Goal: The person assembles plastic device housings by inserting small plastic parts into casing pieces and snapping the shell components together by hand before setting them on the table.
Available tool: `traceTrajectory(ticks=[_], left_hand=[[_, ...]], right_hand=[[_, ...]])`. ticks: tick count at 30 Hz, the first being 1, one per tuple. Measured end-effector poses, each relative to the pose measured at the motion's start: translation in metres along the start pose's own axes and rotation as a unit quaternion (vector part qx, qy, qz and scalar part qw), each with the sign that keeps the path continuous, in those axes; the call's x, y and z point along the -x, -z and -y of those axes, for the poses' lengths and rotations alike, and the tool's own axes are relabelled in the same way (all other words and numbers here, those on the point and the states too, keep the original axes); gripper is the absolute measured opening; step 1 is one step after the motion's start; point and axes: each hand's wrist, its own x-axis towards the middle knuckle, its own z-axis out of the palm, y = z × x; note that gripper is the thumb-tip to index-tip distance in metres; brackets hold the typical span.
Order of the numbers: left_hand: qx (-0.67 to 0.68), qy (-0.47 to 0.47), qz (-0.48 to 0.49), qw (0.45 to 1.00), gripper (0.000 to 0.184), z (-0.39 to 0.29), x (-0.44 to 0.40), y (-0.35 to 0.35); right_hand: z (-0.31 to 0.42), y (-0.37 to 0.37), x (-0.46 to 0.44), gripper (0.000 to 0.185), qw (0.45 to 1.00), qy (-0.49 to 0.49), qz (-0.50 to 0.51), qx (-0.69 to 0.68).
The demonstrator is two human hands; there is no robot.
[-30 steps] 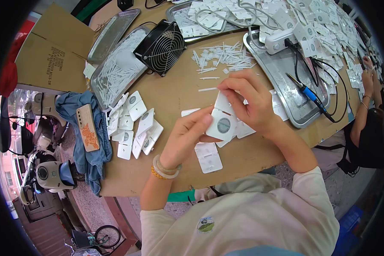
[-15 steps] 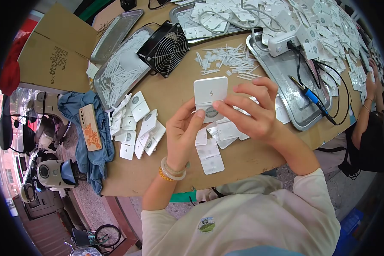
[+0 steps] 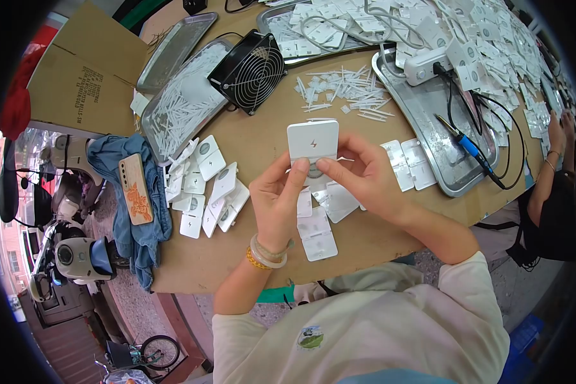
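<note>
Upright over the table's near middle stands a white folding wireless charger [image 3: 313,142], two square panels with a lightning-bolt mark on the upper one. My left hand [image 3: 278,195] grips its left side, thumb on the front near the fold. From the right, my right hand [image 3: 372,180] pinches it too, its thumb beside the other and its fingers behind. Both thumbs cover much of the lower panel. Below my hands lie unfolded white panels [image 3: 318,238], and to the left is a loose pile of similar chargers [image 3: 211,192].
A black fan [image 3: 249,72] stands behind, beside a tray of white plastic strips [image 3: 179,115]. On the right, a metal tray [image 3: 429,128] holds a blue soldering iron [image 3: 468,146] and power strip [image 3: 425,66]. A phone [image 3: 136,189] rests on denim at left. Another person's arm [image 3: 547,166] is far right.
My right hand has come down from the charger's front to its right side and now pinches it. The charger has shifted slightly left and lower.
</note>
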Motion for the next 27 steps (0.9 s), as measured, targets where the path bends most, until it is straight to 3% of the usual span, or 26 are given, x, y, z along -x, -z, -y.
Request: traceTrajectory(ticks=[4, 10, 18, 27], left_hand=[[-0.062, 0.001, -0.019, 0.998, 0.033, -0.003, -0.002, -0.003], [-0.046, 0.037, -0.018, 0.998, 0.033, 0.001, -0.005, 0.004], [0.039, 0.078, -0.042, 0.995, 0.033, 0.001, -0.008, 0.004], [0.034, 0.047, -0.074, 0.996, 0.029, 0.003, -0.005, 0.004]], right_hand=[[0.002, 0.013, -0.006, 0.028, 0.995, -0.087, 0.042, -0.026], [0.001, 0.015, -0.003, 0.022, 0.994, -0.110, 0.025, 0.009], [-0.003, 0.012, -0.002, 0.020, 0.994, -0.087, 0.027, -0.056], [-0.011, 0.005, 0.001, 0.021, 0.999, -0.036, 0.006, -0.028]])
